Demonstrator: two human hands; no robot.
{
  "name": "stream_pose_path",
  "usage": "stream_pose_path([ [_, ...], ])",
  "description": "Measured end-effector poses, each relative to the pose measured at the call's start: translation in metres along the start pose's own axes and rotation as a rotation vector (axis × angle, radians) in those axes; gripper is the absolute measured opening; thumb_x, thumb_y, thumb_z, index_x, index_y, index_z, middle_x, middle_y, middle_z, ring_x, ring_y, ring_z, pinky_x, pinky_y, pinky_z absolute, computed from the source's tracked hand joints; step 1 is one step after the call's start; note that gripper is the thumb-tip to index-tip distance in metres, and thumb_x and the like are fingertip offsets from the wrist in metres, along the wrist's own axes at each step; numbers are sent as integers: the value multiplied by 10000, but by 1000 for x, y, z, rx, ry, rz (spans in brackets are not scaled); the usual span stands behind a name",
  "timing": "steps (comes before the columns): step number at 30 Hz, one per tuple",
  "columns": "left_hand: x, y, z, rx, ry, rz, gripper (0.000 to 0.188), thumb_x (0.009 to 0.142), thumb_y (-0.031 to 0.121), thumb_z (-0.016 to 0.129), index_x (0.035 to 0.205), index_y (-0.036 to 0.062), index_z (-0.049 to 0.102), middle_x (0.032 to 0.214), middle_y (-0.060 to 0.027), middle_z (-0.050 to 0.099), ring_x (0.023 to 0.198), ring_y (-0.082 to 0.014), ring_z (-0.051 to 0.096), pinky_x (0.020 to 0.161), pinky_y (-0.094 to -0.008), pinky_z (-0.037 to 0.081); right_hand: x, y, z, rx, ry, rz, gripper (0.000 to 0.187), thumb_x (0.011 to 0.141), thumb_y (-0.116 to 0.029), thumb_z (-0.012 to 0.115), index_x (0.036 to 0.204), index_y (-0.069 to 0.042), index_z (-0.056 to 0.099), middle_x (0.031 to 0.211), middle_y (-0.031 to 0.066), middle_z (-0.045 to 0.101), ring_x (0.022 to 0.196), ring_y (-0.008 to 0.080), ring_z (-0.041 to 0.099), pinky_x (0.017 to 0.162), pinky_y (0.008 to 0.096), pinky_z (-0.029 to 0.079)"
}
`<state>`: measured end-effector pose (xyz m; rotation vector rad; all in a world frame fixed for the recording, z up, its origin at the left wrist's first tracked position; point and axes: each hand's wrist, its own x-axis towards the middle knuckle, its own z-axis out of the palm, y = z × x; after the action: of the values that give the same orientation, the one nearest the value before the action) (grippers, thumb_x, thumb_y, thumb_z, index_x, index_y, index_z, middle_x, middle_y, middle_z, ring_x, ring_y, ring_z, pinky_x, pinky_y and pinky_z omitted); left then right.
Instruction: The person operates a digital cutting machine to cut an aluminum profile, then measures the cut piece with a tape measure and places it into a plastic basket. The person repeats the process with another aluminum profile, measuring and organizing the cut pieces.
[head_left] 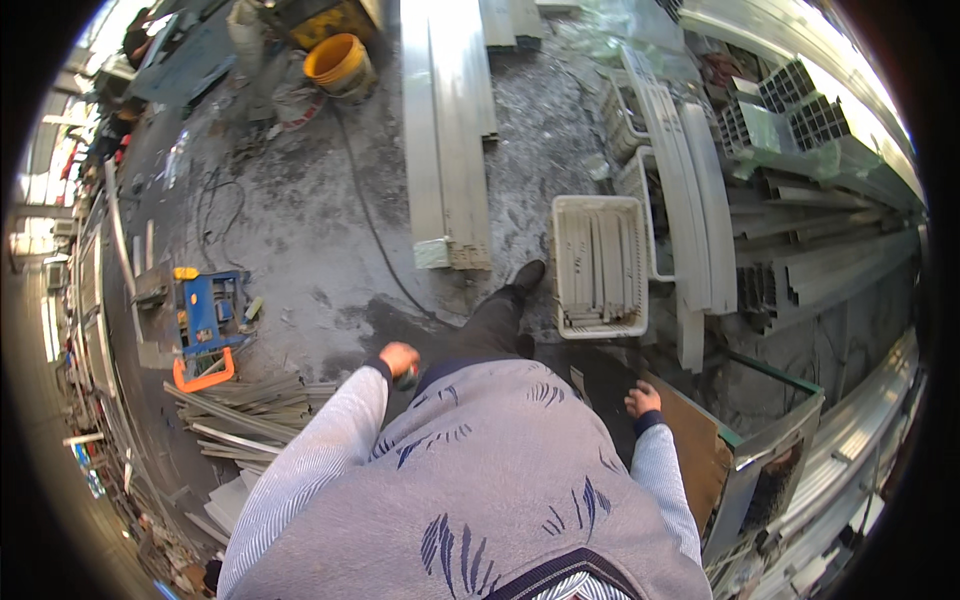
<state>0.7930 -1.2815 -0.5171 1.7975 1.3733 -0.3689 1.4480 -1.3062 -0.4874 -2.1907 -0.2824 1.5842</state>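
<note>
My left hand [400, 357] hangs beside my left hip, its fingers curled round a small dark object [405, 379] that I cannot make out. Out to my right side is my right hand [641, 400], closed, with nothing showing in its fingers. Nearest ahead of it, on the floor, stands a white plastic crate [556, 270] with several pale metal strips [600, 255] lying lengthwise inside. One dark shoe [529, 274] is stepping forward just left of the crate.
Long metal profiles [447, 150] lie ahead. A dark cable [365, 200] crosses the floor toward an orange-yellow bucket [340, 66]. Leftward are a blue stand [204, 312] with an orange handle and loose metal strips [245, 415]. At right sit stacked profiles [690, 200] and a brown board [690, 425].
</note>
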Motion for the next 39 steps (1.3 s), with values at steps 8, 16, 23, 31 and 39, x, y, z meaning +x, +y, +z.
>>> stream_pose_path([
  [8,-123,-48,149,-108,-234,-209,366,888,377,551,1056,115,744,1121,-163,703,1079,-360,650,944,-440,495,-1,45,6,-45,82,128,499,851,58,521,1331,-78,513,817,136,623,492,206,531,412,320,393],
  [16,-91,-25,141,-233,-80,-370,410,849,386,607,1042,48,736,1117,-226,687,1090,-377,652,916,-448,517,-33,-1,85,-137,-137,-74,501,900,-47,615,1387,-46,498,1012,109,672,740,205,676,592,327,533],
  [23,-128,-51,72,-723,146,-446,273,822,311,652,909,77,761,962,-111,741,845,-247,686,784,-374,525,-52,17,119,-127,-11,-41,503,871,14,581,1369,-26,520,930,148,663,665,226,659,510,332,500],
  [31,-181,-159,163,-799,162,-352,191,859,194,630,960,47,698,935,-111,716,851,-255,671,748,-365,516,-93,46,178,-148,-54,-63,491,880,-34,611,1363,-34,527,944,113,661,680,181,650,543,311,500],
  [39,-242,-184,199,-717,76,-287,273,919,251,573,1086,75,699,1060,-140,710,1042,-276,653,901,-365,495,-110,-5,240,-239,-87,-107,475,873,-59,638,1336,-10,542,1015,127,672,688,180,660,596,313,542],
])
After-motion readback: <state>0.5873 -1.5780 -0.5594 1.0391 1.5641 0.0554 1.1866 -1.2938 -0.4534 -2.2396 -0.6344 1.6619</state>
